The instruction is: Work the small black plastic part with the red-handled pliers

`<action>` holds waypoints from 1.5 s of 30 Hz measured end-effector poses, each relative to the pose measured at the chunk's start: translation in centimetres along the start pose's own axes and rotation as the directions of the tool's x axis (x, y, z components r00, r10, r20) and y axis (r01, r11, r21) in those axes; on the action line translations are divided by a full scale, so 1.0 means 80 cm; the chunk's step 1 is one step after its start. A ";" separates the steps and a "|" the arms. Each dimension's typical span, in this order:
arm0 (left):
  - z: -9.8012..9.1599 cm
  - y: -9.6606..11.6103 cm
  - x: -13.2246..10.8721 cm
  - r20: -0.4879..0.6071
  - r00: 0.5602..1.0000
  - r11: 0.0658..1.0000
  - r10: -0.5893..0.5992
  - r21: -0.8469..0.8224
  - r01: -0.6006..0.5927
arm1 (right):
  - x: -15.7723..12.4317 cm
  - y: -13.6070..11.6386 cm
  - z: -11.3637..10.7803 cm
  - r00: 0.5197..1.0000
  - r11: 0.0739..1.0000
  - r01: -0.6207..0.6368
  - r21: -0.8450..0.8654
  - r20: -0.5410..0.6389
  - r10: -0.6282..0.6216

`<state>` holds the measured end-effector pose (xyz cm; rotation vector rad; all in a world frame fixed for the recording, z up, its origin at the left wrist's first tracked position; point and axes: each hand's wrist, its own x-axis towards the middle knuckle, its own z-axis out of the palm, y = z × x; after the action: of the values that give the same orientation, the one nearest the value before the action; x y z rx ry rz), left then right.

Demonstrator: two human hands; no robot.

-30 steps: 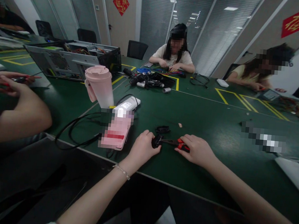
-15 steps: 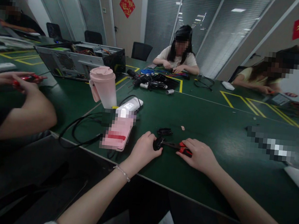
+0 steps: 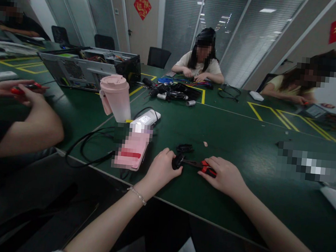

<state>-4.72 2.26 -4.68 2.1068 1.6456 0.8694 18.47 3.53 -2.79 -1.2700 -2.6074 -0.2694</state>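
Near the front of the green table, my left hand (image 3: 164, 167) is closed around a small black part (image 3: 178, 161), whose exact kind I cannot make out. My right hand (image 3: 224, 174) grips the red-and-black handles of long-nosed pliers (image 3: 204, 167). The jaws point left and meet the black part at its right side; whether they pinch it is too small to tell. Just beyond my left fingers lies another black piece (image 3: 185, 148). A small pale scrap (image 3: 205, 144) rests a little farther right.
Left of my hands are a pink phone (image 3: 131, 150), a white device (image 3: 145, 120), black cables (image 3: 86, 144) and a pink cup (image 3: 117, 97). Behind stand an open computer case (image 3: 84, 68) and a drill (image 3: 153, 91). A co-worker's arm (image 3: 35, 117) reaches in at left; other people sit around the table (image 3: 243, 149).
My hands, the pliers and the black part stay almost still. At left, the co-worker's hands and red-handled tool have shifted slightly.
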 end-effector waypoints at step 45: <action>0.004 0.000 -0.001 -0.016 1.000 0.994 0.006 0.107 -0.005 | -0.004 -0.004 0.004 1.000 0.999 -0.019 -0.037 -0.008 0.018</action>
<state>-4.57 2.24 -4.95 2.1811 1.7311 0.8195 18.35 3.16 -3.18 -1.3020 -2.5947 -0.3199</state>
